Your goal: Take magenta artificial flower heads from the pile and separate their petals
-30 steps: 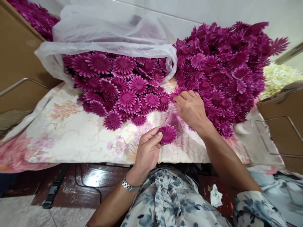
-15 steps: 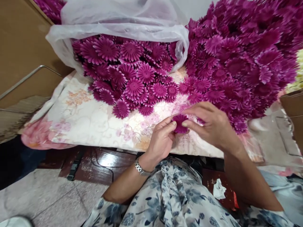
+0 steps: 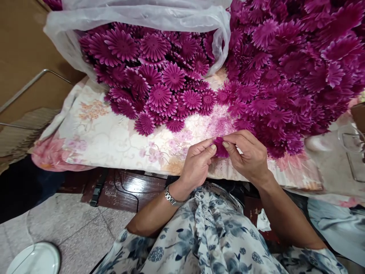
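Between my two hands, just above the table's front edge, is a small purple artificial flower head (image 3: pixel 220 147). My left hand (image 3: pixel 198 161), with a metal watch on the wrist, pinches its left side between thumb and forefinger. On its right side, the thumb and forefinger of my right hand (image 3: pixel 248 154) are closed on the petals. My fingers cover part of the flower. Beyond my hands lie a heap of purple flower heads (image 3: pixel 160 95) spilling from a white plastic bag (image 3: pixel 128 21) and a larger purple flower pile (image 3: pixel 285 76) to the right.
A floral cloth (image 3: pixel 119 148) covers the table, with purple specks scattered on it. Cardboard (image 3: pixel 23 45) and a bent metal rod (image 3: pixel 25 89) stand at the left. On the floor is a round white object (image 3: pixel 35 258). Crumpled white paper (image 3: pixel 262 221) lies below the table edge at the right.
My right hand has come down and closed its finger and thumb on the flower's right side. The flower now looks more folded. The camera view has shifted slightly.
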### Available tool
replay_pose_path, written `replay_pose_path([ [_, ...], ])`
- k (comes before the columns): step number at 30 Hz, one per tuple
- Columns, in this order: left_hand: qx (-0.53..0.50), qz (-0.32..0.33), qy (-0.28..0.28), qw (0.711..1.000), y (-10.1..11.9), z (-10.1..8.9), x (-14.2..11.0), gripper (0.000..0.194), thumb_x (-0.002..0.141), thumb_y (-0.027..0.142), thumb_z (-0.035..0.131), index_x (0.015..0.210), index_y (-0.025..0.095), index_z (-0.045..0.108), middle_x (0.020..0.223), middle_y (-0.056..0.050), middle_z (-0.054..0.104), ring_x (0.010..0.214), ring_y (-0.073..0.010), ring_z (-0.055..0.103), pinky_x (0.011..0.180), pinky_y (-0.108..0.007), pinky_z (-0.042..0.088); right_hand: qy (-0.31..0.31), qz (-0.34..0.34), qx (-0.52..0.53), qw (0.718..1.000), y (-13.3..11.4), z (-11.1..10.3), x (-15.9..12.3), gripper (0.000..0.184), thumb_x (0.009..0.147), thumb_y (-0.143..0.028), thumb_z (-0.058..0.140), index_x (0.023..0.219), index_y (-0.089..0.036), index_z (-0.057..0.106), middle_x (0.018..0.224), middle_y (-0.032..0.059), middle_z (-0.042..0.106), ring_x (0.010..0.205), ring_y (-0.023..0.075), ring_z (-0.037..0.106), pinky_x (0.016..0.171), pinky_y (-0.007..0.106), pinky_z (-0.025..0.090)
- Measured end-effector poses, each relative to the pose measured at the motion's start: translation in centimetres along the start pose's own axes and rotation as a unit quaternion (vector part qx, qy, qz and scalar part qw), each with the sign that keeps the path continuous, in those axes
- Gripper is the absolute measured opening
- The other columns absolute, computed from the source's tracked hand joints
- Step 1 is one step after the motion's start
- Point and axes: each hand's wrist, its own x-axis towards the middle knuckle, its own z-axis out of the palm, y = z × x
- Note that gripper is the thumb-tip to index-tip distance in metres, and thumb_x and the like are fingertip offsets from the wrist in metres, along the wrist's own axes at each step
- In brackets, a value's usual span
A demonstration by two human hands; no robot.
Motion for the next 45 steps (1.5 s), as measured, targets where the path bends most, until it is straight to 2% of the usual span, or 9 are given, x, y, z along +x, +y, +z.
replay_pose_path([
  [8,-0.005,0.006,0.016,1.000,-0.1,0.0,0.1,0.028,0.064,0.022,0.074,0.092,0.018,0.074,0.069,0.001,0.066,0.059,-0.0068,0.050,0.058,-0.018,0.039,-0.008,0.024,0.016,1.000,0.0,0.2,-0.8,0.007,0.085,-0.025,0.056,0.088,-0.019,0.059,0.076,0.0056,0.063,0.077,0.0176,0.059,0.069,0.032,0.050],
  [18,0.032,0.022,0.041,0.998,-0.6,0.9,0.4,0.027,0.055,0.016,0.080,0.081,0.018,0.075,0.071,0.000,0.071,0.066,-0.0087,0.061,0.071,-0.020,0.048,0.024,0.046,-0.038,0.998,-0.3,0.4,-1.4,0.019,0.089,-0.021,0.046,0.077,-0.018,0.060,0.069,0.0041,0.063,0.067,0.0145,0.056,0.064,0.029,0.045],
  [21,0.023,0.009,0.059,0.998,-0.4,1.1,0.7,0.027,0.053,0.015,0.081,0.078,0.018,0.074,0.061,0.002,0.068,0.058,-0.0073,0.060,0.066,-0.019,0.050,0.019,0.047,-0.071,0.996,0.4,-1.9,-1.5,0.016,0.089,-0.024,0.049,0.091,-0.017,0.063,0.082,0.0056,0.068,0.077,0.0146,0.060,0.070,0.029,0.047],
  [26,0.011,0.021,0.081,0.996,0.9,1.0,1.1,0.024,0.059,0.013,0.076,0.082,0.017,0.073,0.078,-0.001,0.073,0.068,-0.0119,0.066,0.067,-0.023,0.055,0.119,0.103,-0.260,0.953,5.7,-10.3,-4.1,0.013,0.083,-0.032,0.060,0.089,-0.021,0.063,0.080,0.0043,0.069,0.077,0.0169,0.060,0.073,0.031,0.045],
  [30,0.001,0.045,0.072,0.996,1.5,1.1,1.4,0.017,0.062,0.011,0.071,0.079,0.016,0.072,0.079,-0.001,0.072,0.068,-0.0104,0.065,0.066,-0.020,0.055,0.000,0.200,-0.408,0.891,10.6,-15.4,-7.4,0.029,0.079,-0.050,0.060,0.088,-0.023,0.066,0.081,0.0064,0.070,0.078,0.0212,0.059,0.075,0.036,0.037],
  [34,0.000,0.035,0.065,0.997,1.4,1.4,1.4,0.017,0.062,0.011,0.071,0.078,0.016,0.072,0.076,0.000,0.072,0.066,-0.0093,0.064,0.064,-0.019,0.053,-0.180,0.230,-0.384,0.876,12.3,-16.0,-8.3,0.027,0.081,-0.045,0.058,0.080,-0.020,0.067,0.076,0.0052,0.069,0.078,0.0215,0.060,0.082,0.038,0.034],
  [39,0.006,0.018,0.059,0.998,0.9,1.7,1.3,0.022,0.059,0.015,0.075,0.080,0.015,0.071,0.076,-0.002,0.071,0.066,-0.0121,0.065,0.062,-0.022,0.053,-0.264,0.271,-0.380,0.844,12.2,-15.5,-7.3,0.027,0.085,-0.039,0.051,0.078,-0.019,0.068,0.064,0.0044,0.065,0.074,0.0219,0.061,0.082,0.038,0.036],
  [42,0.002,0.010,0.070,0.997,0.8,1.6,1.3,0.025,0.057,0.015,0.076,0.081,0.015,0.070,0.075,-0.002,0.071,0.065,-0.0134,0.064,0.058,-0.023,0.052,-0.221,0.280,-0.341,0.870,11.7,-16.6,-7.2,0.027,0.084,-0.042,0.054,0.085,-0.019,0.068,0.068,0.0046,0.067,0.068,0.0197,0.061,0.079,0.036,0.040],
  [45,-0.011,0.008,0.076,0.997,0.7,1.6,1.2,0.027,0.055,0.015,0.077,0.080,0.014,0.070,0.074,-0.002,0.070,0.064,-0.0120,0.063,0.059,-0.022,0.050,-0.087,0.273,-0.327,0.901,10.7,-18.0,-7.5,0.028,0.079,-0.046,0.061,0.093,-0.022,0.069,0.083,0.0078,0.070,0.070,0.0207,0.061,0.073,0.035,0.043],
])
